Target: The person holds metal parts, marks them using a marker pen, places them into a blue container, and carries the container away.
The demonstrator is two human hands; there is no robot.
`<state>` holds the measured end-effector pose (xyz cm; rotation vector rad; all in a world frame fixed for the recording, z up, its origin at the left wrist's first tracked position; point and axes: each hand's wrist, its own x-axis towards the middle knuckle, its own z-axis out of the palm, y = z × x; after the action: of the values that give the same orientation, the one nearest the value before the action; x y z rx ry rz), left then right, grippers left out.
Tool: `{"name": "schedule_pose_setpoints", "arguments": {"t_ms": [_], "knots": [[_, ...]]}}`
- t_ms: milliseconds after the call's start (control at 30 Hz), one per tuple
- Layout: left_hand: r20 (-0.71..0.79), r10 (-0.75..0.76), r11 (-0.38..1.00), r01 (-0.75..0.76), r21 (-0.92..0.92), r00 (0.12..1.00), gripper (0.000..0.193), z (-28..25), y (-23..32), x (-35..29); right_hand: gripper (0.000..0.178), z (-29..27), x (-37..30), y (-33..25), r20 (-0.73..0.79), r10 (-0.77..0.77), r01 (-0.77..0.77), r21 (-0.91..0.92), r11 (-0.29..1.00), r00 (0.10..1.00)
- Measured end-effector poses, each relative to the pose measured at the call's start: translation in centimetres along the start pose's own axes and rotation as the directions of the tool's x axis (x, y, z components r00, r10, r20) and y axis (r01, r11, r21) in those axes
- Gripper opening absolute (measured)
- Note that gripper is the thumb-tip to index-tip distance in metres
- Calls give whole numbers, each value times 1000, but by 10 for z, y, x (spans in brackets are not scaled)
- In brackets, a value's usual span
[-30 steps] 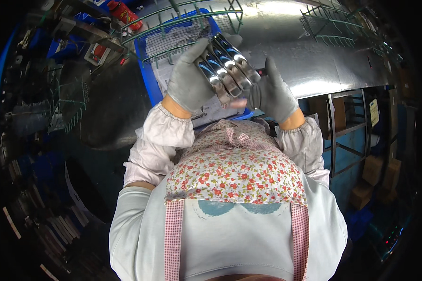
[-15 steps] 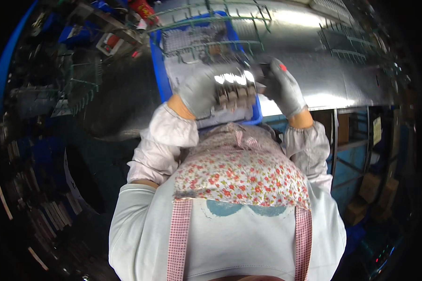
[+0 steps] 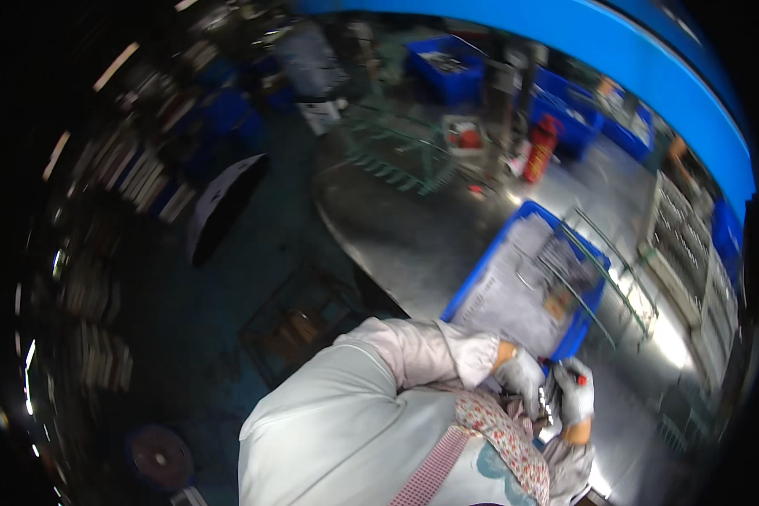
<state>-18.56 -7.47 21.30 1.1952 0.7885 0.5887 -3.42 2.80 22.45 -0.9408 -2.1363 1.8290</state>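
Note:
My left hand (image 3: 523,377), in a grey-white glove, is closed round shiny metal pieces (image 3: 546,406) close in front of my apron. What kind of pieces these are is too small and blurred to tell. My right hand (image 3: 576,393), gloved too and with a red spot on it, is right beside them with its fingers bent inward. Something dark shows at its fingertips, but I cannot make it out. Just beyond both hands stands a blue bin (image 3: 472,287) lined with pale sheeting (image 3: 514,295).
A green wire rack (image 3: 620,295) lies across the bin's right side; another rack (image 3: 405,160) is on the metal table (image 3: 405,228). Farther back are a red bottle-like object (image 3: 540,150), a small white box (image 3: 464,135) and blue bins (image 3: 447,72). A fan (image 3: 160,457) stands lower left.
My view has swung to the left, so the bin and hands now appear at the lower right. The hands have come away from over the bin, closer to my body, with the metal pieces.

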Motion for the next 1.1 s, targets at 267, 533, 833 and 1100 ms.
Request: {"name": "schedule_pose_setpoints", "arguments": {"t_ms": [267, 533, 833, 1100], "knots": [[-583, 693, 667, -70, 742, 423, 33, -28, -22, -36, 20, -29, 34, -2, -291, -65, 167, 342, 925, 954], [-813, 60, 970, 158, 184, 579, 63, 24, 40, -57, 50, 5, 82, -39, 11, -167, 136, 530, 837, 986], [-906, 280, 148, -947, -285, 316, 40, 33, 83, -54, 23, 92, 35, -92, -374, 162, 249, 827, 504, 913], [-569, 101, 851, -367, -374, 816, 36, 8, 88, -79, 36, 17, -11, -36, -342, -291, 430, 465, 774, 894]]}}
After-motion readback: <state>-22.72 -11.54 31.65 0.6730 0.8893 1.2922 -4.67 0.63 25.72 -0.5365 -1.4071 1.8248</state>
